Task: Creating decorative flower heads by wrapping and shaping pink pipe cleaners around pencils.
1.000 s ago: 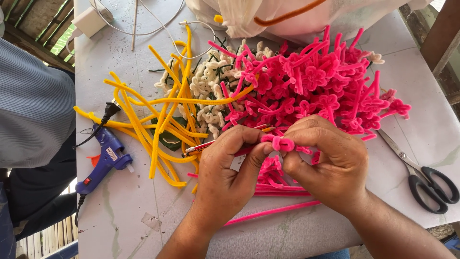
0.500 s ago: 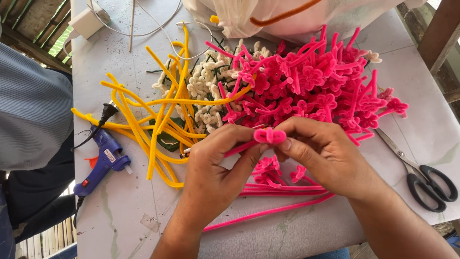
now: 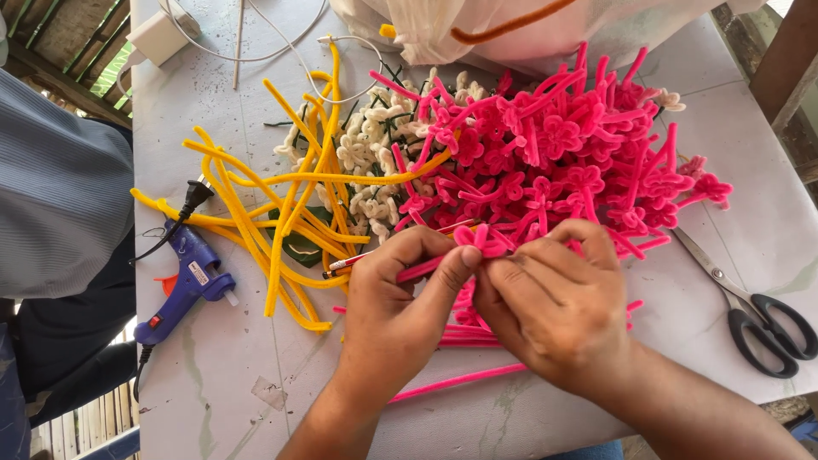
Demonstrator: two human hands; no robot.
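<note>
While both grips pinch a pink stem (image 3: 477, 240), pale table (image 3: 213, 111) — cluttered w/ scissors (image 3: 754, 311), glue gun (image 3: 189, 277).

You have a single view here, from the camera on your head, so no second view shares any part of the scene. It looks steeply down and slightly forward onto the pale tabletop (image 3: 213, 128), close enough that your forearms enter from the bottom edge and your left hand (image 3: 396, 302) and right hand (image 3: 554, 311) fill the lower middle of the frame. The far edge of the tabletop runs out at the top of the frame, its right corner shows at the upper right, and its left edge runs down the left side, where another person's grey sleeve (image 3: 60, 204) crowds in.
</note>
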